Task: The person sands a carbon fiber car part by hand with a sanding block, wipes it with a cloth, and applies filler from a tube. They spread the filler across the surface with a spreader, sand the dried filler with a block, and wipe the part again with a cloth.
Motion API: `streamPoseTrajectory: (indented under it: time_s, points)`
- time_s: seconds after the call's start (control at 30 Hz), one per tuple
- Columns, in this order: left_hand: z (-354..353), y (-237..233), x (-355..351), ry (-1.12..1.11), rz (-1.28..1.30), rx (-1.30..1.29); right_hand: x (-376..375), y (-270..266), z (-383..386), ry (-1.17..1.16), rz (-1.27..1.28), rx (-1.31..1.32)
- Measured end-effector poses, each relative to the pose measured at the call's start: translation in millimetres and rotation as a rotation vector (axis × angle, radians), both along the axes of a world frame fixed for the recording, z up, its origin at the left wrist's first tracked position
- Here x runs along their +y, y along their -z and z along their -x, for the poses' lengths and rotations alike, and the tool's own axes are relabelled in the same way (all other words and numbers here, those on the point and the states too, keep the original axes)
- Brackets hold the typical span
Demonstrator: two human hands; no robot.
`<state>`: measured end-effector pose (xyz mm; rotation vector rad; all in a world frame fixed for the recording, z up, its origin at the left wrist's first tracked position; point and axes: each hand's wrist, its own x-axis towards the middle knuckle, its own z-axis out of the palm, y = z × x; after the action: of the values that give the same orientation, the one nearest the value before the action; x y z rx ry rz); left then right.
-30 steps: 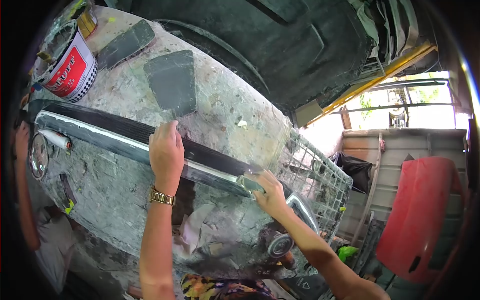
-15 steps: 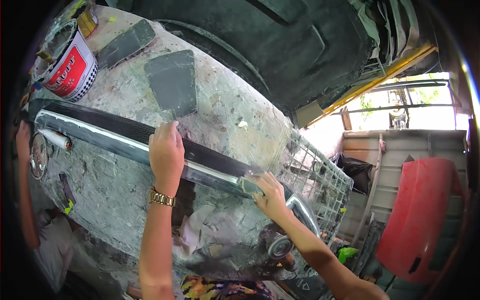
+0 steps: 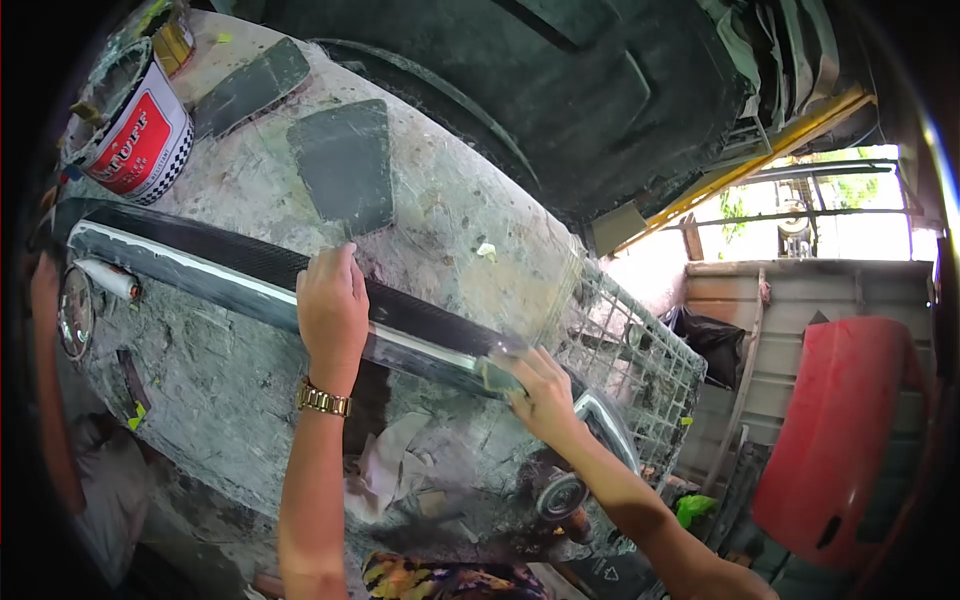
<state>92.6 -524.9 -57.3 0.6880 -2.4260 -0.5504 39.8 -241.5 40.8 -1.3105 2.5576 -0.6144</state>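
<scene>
Pressing a flat, greenish-grey pad point(image 3: 497, 376) between thumb and bent fingers, the right hand point(image 3: 543, 393) is resting on the long dark strip point(image 3: 420, 318), just right of the centre of the frame; the pad's outline is blurring. The left hand point(image 3: 333, 305), left of centre, is curling its fingers over the same strip; their tips are hiding, so how firmly they are closing, or on what, cannot be told.

The strip is lying directly under both hands, running slantwise from the left of the frame down toward the lower right, with its longest bare stretch reaching out leftward from the left hand. It is looking light for its length and fairly stiff, likely flexing a little if lifted by one end. The pale band point(image 3: 200, 265) along it is seeming smooth, perhaps dusty or slick, so the dark edges either side are offering the better hold, two hands well apart.

Beneath, the stained worktop point(image 3: 240, 360) is carrying it. A white tube point(image 3: 110, 278) is lying near its left end, and a round tool point(image 3: 562, 495) is sitting below the right hand. Farther out, a dark plate point(image 3: 345, 165) is lying above the left hand, a red-labelled tin point(image 3: 140, 135) is standing at upper left, and a red panel point(image 3: 835, 430) is leaning at lower right.
</scene>
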Motion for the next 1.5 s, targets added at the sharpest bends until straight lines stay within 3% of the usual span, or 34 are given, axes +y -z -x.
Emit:
streamPoseTrajectory:
  time_s: [0.8,0.87,0.9,1.0,1.1,1.5]
  points:
    - [-3,-3,4,0.011,-0.056,-0.010,-3,6,7,-0.008,0.018,-0.046]
    - [-1,-3,4,0.002,-0.064,-0.006,-33,-4,16,0.033,0.027,-0.163]
    - [-2,0,3,-0.002,-0.044,0.001,-29,-6,24,0.238,0.006,-0.383]
    - [-2,5,3,-0.005,-0.056,-0.022,2,-39,33,0.300,0.030,-0.358]
    - [-1,3,2,-0.008,-0.047,-0.011,35,-10,14,0.197,0.008,-0.237]
    - [-1,-3,3,-0.005,-0.071,-0.070,5,8,3,0.071,0.000,-0.155]
